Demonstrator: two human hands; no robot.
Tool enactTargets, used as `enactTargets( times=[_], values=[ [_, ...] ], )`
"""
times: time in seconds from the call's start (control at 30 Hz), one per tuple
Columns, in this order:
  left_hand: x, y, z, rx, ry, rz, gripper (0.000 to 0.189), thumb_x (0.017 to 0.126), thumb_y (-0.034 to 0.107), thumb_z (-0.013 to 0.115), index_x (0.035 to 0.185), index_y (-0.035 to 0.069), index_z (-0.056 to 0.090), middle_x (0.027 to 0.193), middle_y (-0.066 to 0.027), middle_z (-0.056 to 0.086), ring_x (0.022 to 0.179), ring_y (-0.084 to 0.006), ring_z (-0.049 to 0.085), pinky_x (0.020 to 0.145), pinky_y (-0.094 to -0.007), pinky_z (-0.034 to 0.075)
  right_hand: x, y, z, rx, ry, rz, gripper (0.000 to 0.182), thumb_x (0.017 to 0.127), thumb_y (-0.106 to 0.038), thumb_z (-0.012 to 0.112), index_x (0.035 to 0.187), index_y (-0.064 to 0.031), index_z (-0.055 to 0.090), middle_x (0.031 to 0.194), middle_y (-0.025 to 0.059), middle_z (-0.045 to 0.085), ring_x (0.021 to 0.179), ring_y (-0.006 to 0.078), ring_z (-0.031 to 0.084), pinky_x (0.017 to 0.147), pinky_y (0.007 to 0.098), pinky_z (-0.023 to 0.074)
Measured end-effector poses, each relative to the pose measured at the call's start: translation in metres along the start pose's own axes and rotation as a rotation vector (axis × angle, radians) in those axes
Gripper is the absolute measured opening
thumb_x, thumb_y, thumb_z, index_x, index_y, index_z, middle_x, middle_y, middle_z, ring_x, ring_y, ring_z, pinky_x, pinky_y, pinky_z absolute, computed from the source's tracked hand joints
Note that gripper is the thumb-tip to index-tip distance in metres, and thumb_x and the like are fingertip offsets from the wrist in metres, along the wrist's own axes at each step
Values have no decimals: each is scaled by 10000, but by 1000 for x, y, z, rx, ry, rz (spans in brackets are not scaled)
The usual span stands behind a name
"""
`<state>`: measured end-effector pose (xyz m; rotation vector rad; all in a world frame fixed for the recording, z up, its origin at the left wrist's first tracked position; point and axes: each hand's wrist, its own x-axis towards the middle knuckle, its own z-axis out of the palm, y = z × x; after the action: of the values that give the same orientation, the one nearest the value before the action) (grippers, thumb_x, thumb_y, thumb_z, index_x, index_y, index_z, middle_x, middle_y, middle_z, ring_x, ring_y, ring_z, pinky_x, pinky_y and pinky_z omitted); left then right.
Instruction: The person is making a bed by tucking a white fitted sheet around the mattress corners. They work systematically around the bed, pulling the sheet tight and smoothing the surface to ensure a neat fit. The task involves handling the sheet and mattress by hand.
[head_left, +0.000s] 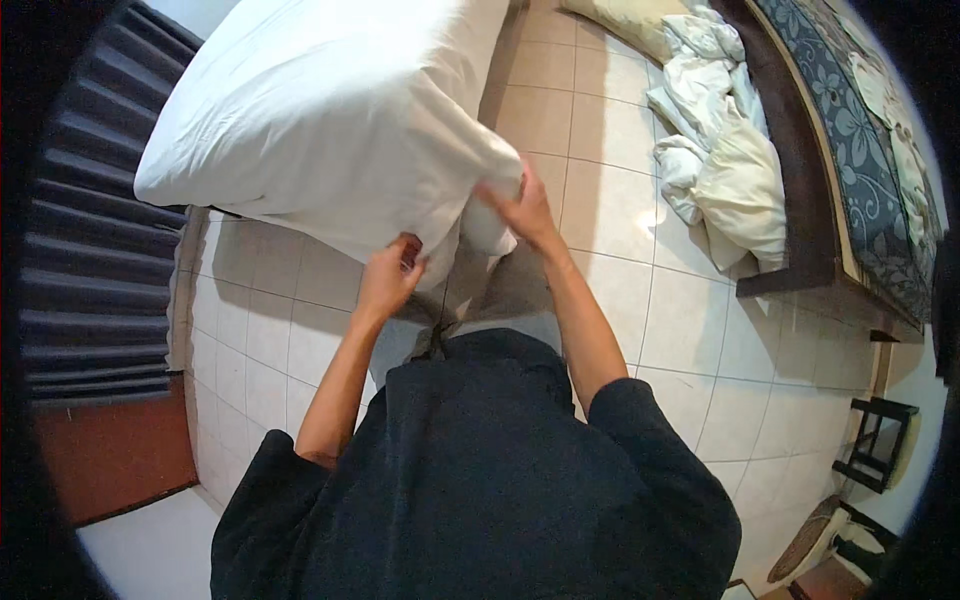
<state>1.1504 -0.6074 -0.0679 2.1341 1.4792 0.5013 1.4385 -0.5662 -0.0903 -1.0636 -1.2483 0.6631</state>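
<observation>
A white bed sheet (315, 135) covers a bed or mattress in front of me, and its near right corner hangs in loose folds. My right hand (529, 214), blurred, has the cloth at that corner between thumb and fingers. The fingers of my left hand (390, 277) are curled against the hanging near edge of the sheet, to the left of the corner. Whether the left fingers pinch the cloth is not clear. Under the right hand, a flap of white cloth (487, 229) hangs over the tiled floor.
Crumpled white and cream bedding (720, 150) lies on the floor tiles (611, 195) at right. Beside it stands a dark wooden bed frame (795, 172) with a floral grey mattress (855, 150). A dark pleated curtain (105, 247) hangs at left. A small dark stool (876, 444) is at lower right.
</observation>
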Motion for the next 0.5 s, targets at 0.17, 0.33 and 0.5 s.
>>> enactTargets(
  times=[0.17,0.33,0.5],
  values=[
    [-13,2,13,-359,250,-155,579,934,229,810,1416,12,576,1296,-130,676,1090,-240,715,856,-383,594,0,11,-20,-296,-255,-39,391,866,-147,840,1208,3,725,1044,272,755,995,402,764,859,420,588],
    [16,21,0,-914,313,-326,748,995,318,773,1568,10,404,1490,-173,525,1341,-290,584,1060,-453,543,50,19,-46,-405,-208,-90,437,811,-113,839,1225,-28,729,1056,274,752,1016,420,748,876,430,587],
    [46,20,-4,-1367,263,-324,657,1030,342,717,1525,13,439,1480,-169,525,1382,-312,547,1142,-484,504,41,34,3,135,-147,158,426,857,-51,802,1267,10,707,1194,139,770,1095,256,719,965,371,545]
  ],
)
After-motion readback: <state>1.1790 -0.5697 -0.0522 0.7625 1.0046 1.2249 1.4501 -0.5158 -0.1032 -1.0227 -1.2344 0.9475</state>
